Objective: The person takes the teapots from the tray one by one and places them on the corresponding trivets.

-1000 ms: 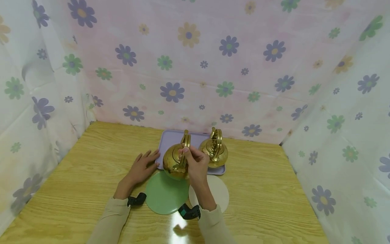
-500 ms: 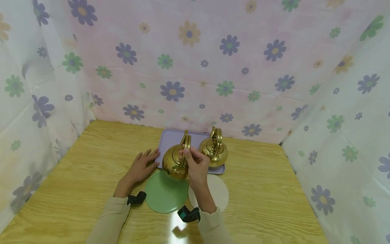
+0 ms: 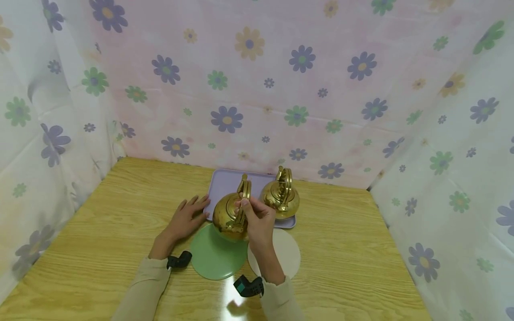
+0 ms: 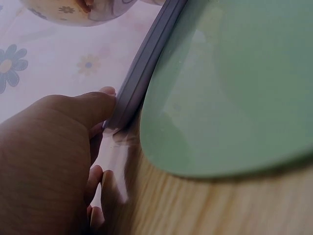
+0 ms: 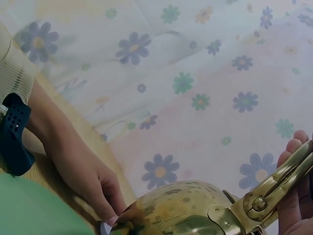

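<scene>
My right hand (image 3: 259,220) grips the arched handle of a shiny gold kettle (image 3: 226,218). In the head view the kettle overlaps the front left of a lilac tray (image 3: 225,179) and the far edge of a green round mat (image 3: 218,258). In the right wrist view the fingers (image 5: 289,210) lie around the handle, above the kettle body (image 5: 181,205). My left hand (image 3: 186,220) rests at the tray's left edge, fingers extended. From the left wrist, its thumb (image 4: 100,105) presses against the tray's side (image 4: 139,68).
A second gold kettle (image 3: 281,198) stands on the tray's right part. A cream round mat (image 3: 283,254) lies to the right of the green one, partly behind my right forearm. Flowered cloth walls (image 3: 261,98) enclose the wooden table (image 3: 341,249) at the back and both sides.
The held kettle has shifted slightly toward me, tipping a little along with my right hand. My left hand stays at the tray's edge.
</scene>
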Tool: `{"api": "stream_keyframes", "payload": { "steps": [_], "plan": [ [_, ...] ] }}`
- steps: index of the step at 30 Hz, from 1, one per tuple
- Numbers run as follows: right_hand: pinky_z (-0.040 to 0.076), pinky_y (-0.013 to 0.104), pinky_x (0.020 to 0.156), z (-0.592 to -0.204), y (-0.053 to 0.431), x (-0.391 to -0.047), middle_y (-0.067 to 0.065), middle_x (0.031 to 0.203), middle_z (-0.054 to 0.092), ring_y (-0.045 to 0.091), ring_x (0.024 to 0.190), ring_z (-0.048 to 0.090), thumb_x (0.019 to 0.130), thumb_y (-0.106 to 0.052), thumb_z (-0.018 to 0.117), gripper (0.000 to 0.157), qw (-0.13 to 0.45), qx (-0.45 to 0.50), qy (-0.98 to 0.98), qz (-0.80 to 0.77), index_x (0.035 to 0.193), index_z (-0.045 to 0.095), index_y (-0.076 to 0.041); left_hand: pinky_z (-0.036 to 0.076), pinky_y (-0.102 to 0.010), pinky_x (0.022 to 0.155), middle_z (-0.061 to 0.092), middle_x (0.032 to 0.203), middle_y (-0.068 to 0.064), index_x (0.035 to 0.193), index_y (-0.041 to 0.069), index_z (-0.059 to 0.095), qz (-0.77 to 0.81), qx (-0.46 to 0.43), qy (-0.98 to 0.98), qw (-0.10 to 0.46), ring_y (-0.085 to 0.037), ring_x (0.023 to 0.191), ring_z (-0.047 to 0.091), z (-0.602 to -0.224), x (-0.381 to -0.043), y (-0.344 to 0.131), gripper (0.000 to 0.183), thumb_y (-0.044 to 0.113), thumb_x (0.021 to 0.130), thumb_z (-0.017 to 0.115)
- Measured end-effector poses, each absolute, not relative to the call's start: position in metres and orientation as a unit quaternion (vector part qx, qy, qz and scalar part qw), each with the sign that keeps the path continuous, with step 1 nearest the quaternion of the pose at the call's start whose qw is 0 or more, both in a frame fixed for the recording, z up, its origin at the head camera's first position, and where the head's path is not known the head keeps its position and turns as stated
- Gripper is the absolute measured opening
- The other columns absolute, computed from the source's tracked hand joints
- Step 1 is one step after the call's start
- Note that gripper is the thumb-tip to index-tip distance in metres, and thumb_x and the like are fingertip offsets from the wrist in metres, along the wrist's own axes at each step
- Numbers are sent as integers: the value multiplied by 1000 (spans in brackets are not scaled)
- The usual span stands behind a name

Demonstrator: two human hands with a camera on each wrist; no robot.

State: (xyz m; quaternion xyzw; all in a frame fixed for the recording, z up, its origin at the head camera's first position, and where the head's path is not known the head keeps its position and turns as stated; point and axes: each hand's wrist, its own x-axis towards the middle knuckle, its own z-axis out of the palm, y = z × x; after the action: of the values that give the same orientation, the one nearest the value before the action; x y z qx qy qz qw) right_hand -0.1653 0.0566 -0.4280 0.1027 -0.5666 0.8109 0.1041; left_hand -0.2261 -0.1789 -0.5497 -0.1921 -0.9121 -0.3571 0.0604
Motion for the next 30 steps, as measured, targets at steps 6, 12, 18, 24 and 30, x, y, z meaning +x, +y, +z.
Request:
{"api": "stream_keyframes", "payload": {
  "steps": [6,12,18,24,30],
  "plan": [
    [60,24,74,-429,55,-162,-7,82,76,8,69,70,100,-3,62,36,102,98,-561,816,114,59,29,8,-68,121,42,157,-18,148,-1,50,-356,-191,-913,58,-50,149,27,-548,-226,-179,51,21,103,59],
    [61,24,73,-432,54,-159,-7,81,76,7,71,71,100,-1,62,32,99,96,-558,818,114,61,28,7,-68,121,42,158,-18,148,-1,50,-355,-191,-913,57,-50,149,27,-548,-226,-179,51,21,103,59],
    [60,24,72,-433,53,-155,-5,81,76,9,70,70,99,0,62,33,93,101,-555,820,115,60,28,7,-68,121,42,158,-17,149,0,49,-354,-192,-914,58,-49,149,27,-548,-226,-179,51,21,103,59],
    [60,23,71,-435,52,-150,-6,80,76,8,70,70,99,-1,63,37,85,92,-550,826,114,56,32,7,-68,121,42,158,-17,149,0,49,-353,-191,-914,55,-50,149,27,-548,-227,-178,51,21,104,58],
    [60,22,72,-435,53,-146,-6,81,75,7,72,70,100,-1,62,36,70,88,-550,827,120,57,29,7,-68,121,42,158,-17,149,0,49,-352,-189,-915,55,-50,149,27,-548,-226,-178,51,21,104,58]
  ]
}}
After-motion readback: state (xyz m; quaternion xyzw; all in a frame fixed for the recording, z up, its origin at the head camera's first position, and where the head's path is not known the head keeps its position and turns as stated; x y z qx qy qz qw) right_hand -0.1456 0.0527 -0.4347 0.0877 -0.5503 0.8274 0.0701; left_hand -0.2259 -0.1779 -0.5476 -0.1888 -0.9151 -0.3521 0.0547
